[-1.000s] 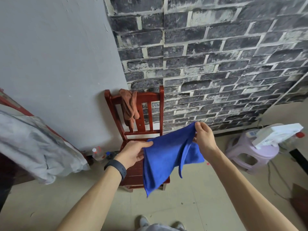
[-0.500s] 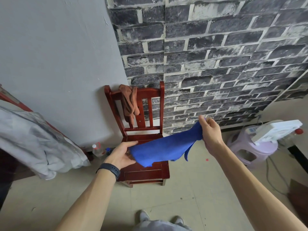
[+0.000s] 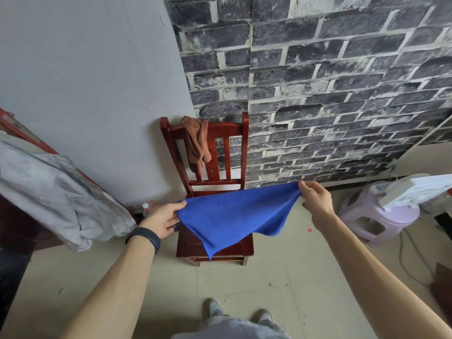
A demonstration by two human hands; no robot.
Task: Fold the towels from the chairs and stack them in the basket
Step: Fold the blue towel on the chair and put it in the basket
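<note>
A blue towel [image 3: 232, 216] is stretched in the air above the seat of a red wooden chair [image 3: 215, 245]. My left hand [image 3: 164, 217] pinches its left corner and my right hand [image 3: 315, 204] pinches its right corner. The towel's lower corner hangs down in a point over the seat. A brown towel [image 3: 197, 143] is draped over the chair's backrest. No basket is in view.
The chair stands against a grey wall and a dark brick wall. A grey cloth [image 3: 56, 196] hangs over red furniture at the left. A lilac plastic stool [image 3: 376, 216] with a white fan [image 3: 415, 189] stands at the right. A small bottle [image 3: 146, 207] sits on the floor.
My hands have moved apart and spread the blue towel out flat between them. It hung bunched in a fold a second ago.
</note>
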